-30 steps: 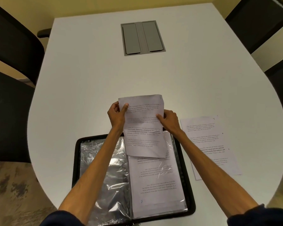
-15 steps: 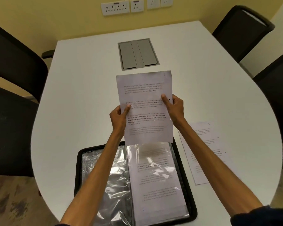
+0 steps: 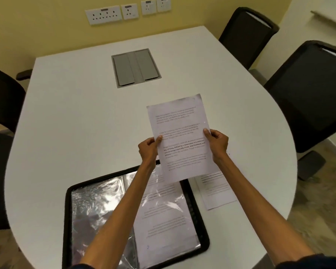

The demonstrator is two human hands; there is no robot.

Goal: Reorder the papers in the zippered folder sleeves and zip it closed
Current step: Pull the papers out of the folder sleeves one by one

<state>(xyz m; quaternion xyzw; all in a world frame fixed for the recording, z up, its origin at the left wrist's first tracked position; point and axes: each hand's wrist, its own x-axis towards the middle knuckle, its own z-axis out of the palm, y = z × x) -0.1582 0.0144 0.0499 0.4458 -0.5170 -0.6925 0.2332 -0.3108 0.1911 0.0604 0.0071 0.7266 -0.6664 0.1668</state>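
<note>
On the white table (image 3: 76,123) in front of you, the black zippered folder (image 3: 66,220) lies open, with a printed page in its right sleeve (image 3: 167,220). Your left hand (image 3: 147,148) pinches the left edge of a printed sheet (image 3: 180,133) held up above the folder. Your right hand (image 3: 218,144) pinches its right edge. Another sheet (image 3: 218,191) lies flat just beside the folder's right side.

White table (image 3: 85,133) bears open folder (image 3: 68,220), loose sheet (image 3: 217,193).

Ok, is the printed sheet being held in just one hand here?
No, the left hand and the right hand each grip a side edge of the printed sheet, thumbs on its front.
</note>
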